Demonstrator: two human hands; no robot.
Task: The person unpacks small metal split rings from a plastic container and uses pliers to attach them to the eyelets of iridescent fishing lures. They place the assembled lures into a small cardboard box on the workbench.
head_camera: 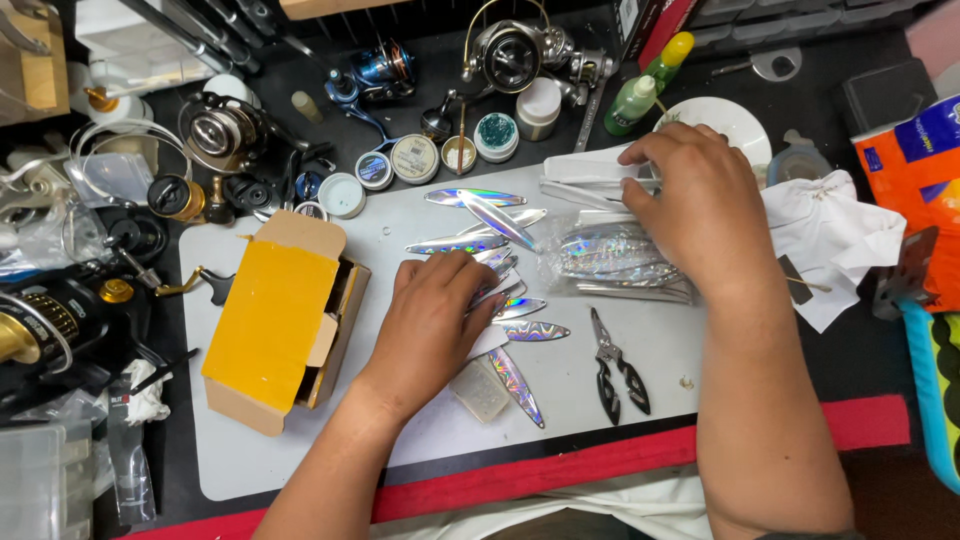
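Cluttered tabletop (250, 470), grey mat: an open cardboard box (280, 320) lies left. Beside it the left hand (435, 320) presses flat, fingers spread, on shiny metal lures (490, 240), hiding several; their long axes fan out sideways and diagonally. Right hand (690, 200) fingers pinch a clear packet (600, 180), contents unclear.

Bare arms, no gloves

Both forearms bare to the elbow; left hand (432, 318) and right hand (697, 205) have no rings, watch or sleeves showing.
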